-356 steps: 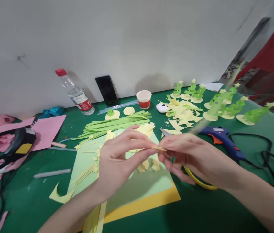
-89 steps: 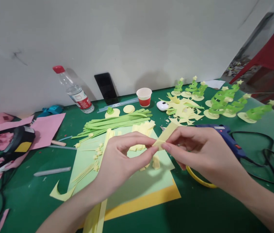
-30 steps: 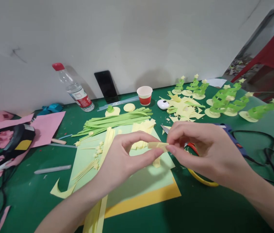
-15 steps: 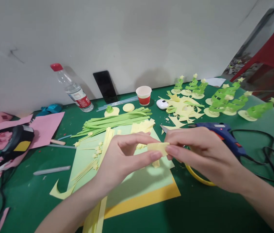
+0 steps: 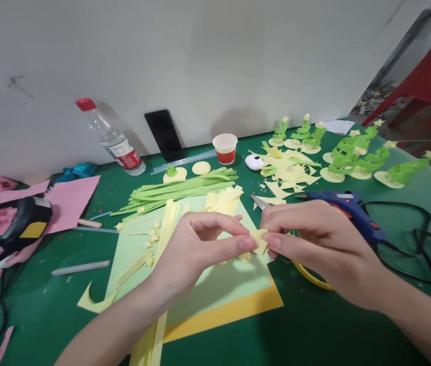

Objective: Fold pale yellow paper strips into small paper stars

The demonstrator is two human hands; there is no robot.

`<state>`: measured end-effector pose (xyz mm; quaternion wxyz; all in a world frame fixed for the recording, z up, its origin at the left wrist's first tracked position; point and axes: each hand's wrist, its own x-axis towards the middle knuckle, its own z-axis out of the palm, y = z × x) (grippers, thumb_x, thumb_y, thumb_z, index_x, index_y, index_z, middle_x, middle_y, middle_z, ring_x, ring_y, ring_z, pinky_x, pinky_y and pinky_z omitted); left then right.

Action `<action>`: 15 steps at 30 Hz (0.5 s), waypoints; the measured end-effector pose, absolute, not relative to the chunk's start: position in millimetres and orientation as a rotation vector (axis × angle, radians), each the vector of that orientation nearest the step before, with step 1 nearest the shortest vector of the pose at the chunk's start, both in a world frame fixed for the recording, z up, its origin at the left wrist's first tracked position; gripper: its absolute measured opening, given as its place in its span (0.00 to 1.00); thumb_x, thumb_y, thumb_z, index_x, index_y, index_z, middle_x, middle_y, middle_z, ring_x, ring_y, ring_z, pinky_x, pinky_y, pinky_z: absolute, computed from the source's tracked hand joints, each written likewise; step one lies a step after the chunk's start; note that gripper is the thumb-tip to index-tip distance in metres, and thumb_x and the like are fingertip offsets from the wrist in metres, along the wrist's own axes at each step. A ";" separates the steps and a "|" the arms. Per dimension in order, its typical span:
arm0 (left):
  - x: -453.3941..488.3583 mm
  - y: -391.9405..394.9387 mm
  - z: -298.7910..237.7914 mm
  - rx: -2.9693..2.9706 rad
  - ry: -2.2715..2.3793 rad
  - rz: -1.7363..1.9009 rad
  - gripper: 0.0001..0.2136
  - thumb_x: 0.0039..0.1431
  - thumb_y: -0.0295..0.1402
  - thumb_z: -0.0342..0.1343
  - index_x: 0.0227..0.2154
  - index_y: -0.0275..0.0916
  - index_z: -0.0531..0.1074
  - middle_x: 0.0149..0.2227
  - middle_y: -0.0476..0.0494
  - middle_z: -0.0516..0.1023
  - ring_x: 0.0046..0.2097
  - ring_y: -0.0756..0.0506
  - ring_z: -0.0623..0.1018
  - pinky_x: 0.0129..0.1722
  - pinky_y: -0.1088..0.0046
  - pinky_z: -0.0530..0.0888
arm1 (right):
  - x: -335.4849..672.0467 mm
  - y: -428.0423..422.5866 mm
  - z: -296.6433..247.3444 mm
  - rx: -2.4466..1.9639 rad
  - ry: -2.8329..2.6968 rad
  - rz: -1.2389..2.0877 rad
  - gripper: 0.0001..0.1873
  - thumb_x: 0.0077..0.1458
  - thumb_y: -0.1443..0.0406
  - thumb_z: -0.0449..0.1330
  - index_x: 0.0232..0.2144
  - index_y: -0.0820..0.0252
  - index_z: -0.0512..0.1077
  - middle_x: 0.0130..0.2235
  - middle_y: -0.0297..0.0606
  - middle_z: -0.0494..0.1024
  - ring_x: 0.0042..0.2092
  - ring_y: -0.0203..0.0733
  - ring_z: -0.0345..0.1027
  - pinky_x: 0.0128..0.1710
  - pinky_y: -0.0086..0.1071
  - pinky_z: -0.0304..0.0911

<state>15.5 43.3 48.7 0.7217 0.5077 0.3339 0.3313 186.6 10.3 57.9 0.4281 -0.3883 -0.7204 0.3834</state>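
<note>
My left hand (image 5: 196, 249) and my right hand (image 5: 314, 244) meet above a pale green sheet (image 5: 215, 284), and both pinch one small folded piece of pale yellow paper (image 5: 259, 240) between thumb and fingertips. Under the hands lie small folded yellow pieces (image 5: 243, 257) and cut yellow strips (image 5: 225, 199). A bundle of green paper strips (image 5: 177, 192) lies just beyond. A blue glue gun (image 5: 347, 206) rests right behind my right hand, and scissors with a yellow handle (image 5: 309, 274) lie partly hidden below it.
Finished green paper trees (image 5: 352, 155) stand at the far right beside yellow scraps (image 5: 287, 170). A water bottle (image 5: 110, 137), a black phone (image 5: 164, 134) and a red paper cup (image 5: 225, 147) line the wall. Pink paper (image 5: 72, 201) and a black tool (image 5: 17, 223) are at the left.
The yellow strip between my fingers has been folded down from a long strip into a small compact piece. Both hands stayed in place above the green sheet.
</note>
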 end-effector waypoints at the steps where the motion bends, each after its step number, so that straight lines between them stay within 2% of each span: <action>1: 14.7 43.2 48.6 1.135 0.732 0.735 0.05 0.44 0.33 0.68 0.19 0.42 0.78 0.22 0.53 0.77 0.26 0.51 0.70 0.28 0.75 0.66 | 186.3 10.4 57.5 -0.983 -1.814 0.953 0.16 0.56 0.71 0.50 0.17 0.60 0.54 0.18 0.28 0.55 0.21 0.29 0.48 0.19 0.26 0.44; 6: 12.9 43.3 49.0 1.162 0.702 0.813 0.07 0.47 0.28 0.65 0.19 0.40 0.73 0.22 0.54 0.73 0.25 0.52 0.68 0.26 0.75 0.64 | 186.6 10.3 56.3 -1.008 -1.908 0.927 0.15 0.59 0.70 0.47 0.20 0.60 0.59 0.21 0.28 0.60 0.23 0.29 0.53 0.22 0.25 0.48; 9: 13.2 43.2 46.9 1.183 0.689 0.833 0.08 0.48 0.27 0.64 0.19 0.39 0.71 0.22 0.54 0.72 0.26 0.51 0.68 0.28 0.74 0.65 | 185.7 10.1 56.1 -0.968 -1.960 0.875 0.15 0.59 0.69 0.48 0.20 0.60 0.58 0.21 0.29 0.61 0.23 0.30 0.53 0.22 0.25 0.50; 13: 13.1 42.2 44.9 1.309 0.682 0.818 0.08 0.52 0.30 0.61 0.21 0.39 0.69 0.23 0.52 0.72 0.29 0.49 0.70 0.34 0.71 0.67 | 184.0 9.6 55.6 -0.988 -1.904 0.938 0.16 0.59 0.69 0.48 0.19 0.59 0.58 0.20 0.28 0.58 0.22 0.30 0.51 0.20 0.25 0.46; 15: 12.6 41.4 46.4 1.403 0.675 0.797 0.08 0.57 0.33 0.57 0.24 0.40 0.69 0.25 0.52 0.71 0.31 0.48 0.71 0.34 0.70 0.67 | 184.3 9.2 55.4 -1.026 -1.833 1.027 0.17 0.59 0.69 0.49 0.18 0.60 0.58 0.20 0.28 0.57 0.22 0.30 0.51 0.20 0.26 0.45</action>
